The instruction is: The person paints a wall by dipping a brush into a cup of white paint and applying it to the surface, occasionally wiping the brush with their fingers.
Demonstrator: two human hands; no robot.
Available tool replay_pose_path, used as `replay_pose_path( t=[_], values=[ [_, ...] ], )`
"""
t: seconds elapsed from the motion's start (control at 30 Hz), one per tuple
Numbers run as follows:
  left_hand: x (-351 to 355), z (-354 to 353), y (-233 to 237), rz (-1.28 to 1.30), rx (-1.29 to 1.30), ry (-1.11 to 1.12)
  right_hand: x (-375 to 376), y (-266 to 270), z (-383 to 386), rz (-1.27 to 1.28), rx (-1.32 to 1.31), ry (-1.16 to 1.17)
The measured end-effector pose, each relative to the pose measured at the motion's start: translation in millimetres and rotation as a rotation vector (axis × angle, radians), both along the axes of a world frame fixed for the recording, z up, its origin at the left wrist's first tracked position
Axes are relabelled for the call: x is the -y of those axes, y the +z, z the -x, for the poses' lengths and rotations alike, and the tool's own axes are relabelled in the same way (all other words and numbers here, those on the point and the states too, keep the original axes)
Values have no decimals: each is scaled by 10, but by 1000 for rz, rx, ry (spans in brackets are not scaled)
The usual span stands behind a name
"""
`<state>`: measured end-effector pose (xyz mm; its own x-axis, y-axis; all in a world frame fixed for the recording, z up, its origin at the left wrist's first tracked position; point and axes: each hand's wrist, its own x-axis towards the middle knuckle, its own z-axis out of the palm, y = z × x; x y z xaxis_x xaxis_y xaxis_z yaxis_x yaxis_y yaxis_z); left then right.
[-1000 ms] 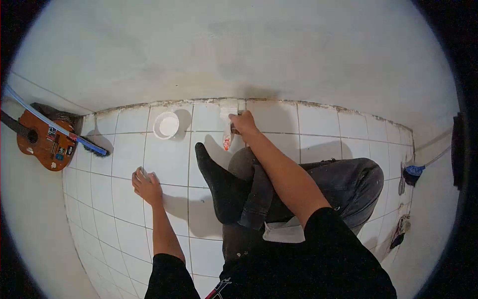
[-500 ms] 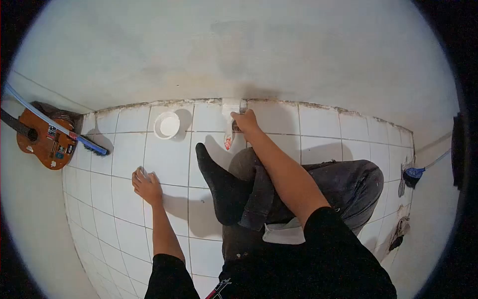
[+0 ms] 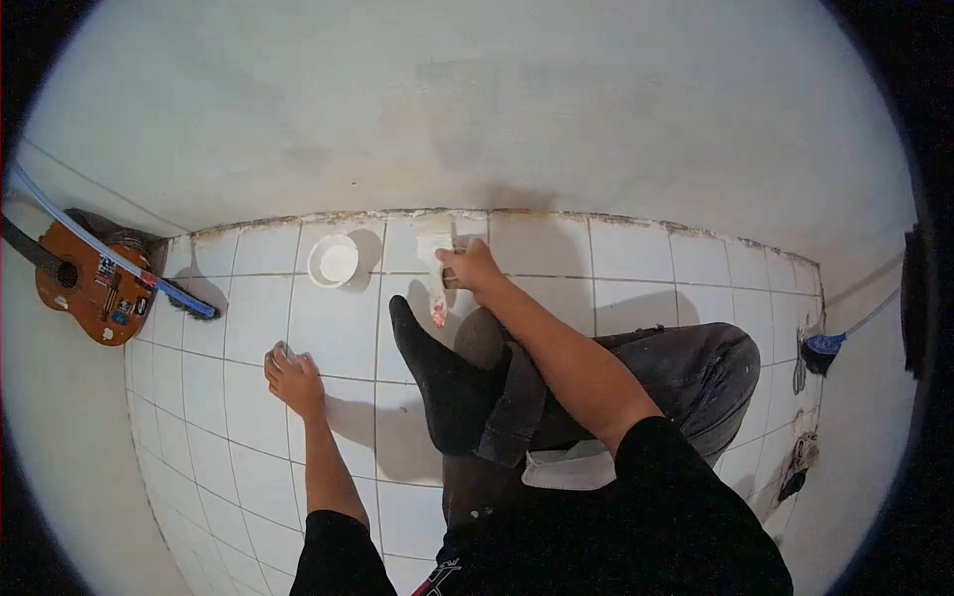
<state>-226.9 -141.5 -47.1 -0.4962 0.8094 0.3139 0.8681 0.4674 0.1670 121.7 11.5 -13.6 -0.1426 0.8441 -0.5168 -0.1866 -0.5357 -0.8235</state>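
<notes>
My right hand grips a paintbrush with a pale handle that ends in a red tip. Its white bristles point up at the dirty seam where the white wall meets the tiled floor. A small white bowl stands on the tiles just left of the brush. My left hand rests on the floor tiles, fingers curled over something small and pale that I cannot make out. I sit on the floor with one leg bent, my black sock between the two hands.
A small wooden guitar leans in the left corner beside a blue-bristled brush with a long pale handle. A blue tool and dark items lie along the right wall. White tiles cover the floor.
My right hand and the paintbrush have shifted left and slightly away from the wall seam. The view has tipped a little. The left hand stays on the floor.
</notes>
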Motion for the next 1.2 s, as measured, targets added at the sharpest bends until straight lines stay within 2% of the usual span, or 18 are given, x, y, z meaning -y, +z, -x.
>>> replay_pose_path(
  t=[0.03, 0.07, 0.13, 0.17, 0.27, 0.37, 0.4, 0.47, 0.5, 0.57, 0.7, 0.77, 0.87, 1.0, 1.1, 1.17, 1.2],
  values=[
    [1, -5, 2, -2, -6, 1, 32, 78, 37, -5, 118, -136],
    [1, -7, 1, -4, -12, 2, -17, -58, 29, -5, 117, -134],
    [2, 7, -15, -9, -13, 3, -89, -83, 0, -61, 312, -171],
    [1, 11, -23, -12, -16, 0, -61, -104, -63, 16, 112, -181],
    [2, 16, -27, -18, -18, -6, -18, 77, -75, 20, 156, -224],
    [-8, -12, 14, 8, -6, 8, -70, -95, -92, -59, 304, -234],
    [-8, -10, 13, 8, -7, 7, -59, -46, -106, -59, 303, -235],
    [-2, -4, 1, 13, -4, 12, -33, 58, -141, 17, 118, -207],
    [-7, -3, -7, 12, -5, 9, -82, -112, -148, 16, 118, -211],
    [-9, -2, -22, 10, -24, 20, -212, -634, -165, -88, 312, -198],
    [-3, -21, 5, 11, -34, 7, -93, -120, -196, -1, 243, -229],
    [-7, -46, 36, 29, -37, 16, -80, -32, -183, 26, 386, -297],
    [10, -30, 10, 16, -47, -3, -251, -584, -255, -4, 277, -191],
    [17, -14, -23, -13, -54, -20, -250, -555, -216, 12, 329, -297],
    [10, -8, -22, -3, -47, -5, -313, -689, -232, -134, 380, -251],
    [14, 45, -70, -4, -35, -10, -270, -593, -242, -161, 190, -279],
    [8, 41, -66, -6, -34, -11, -254, -494, -240, -164, 190, -280]
  ],
)
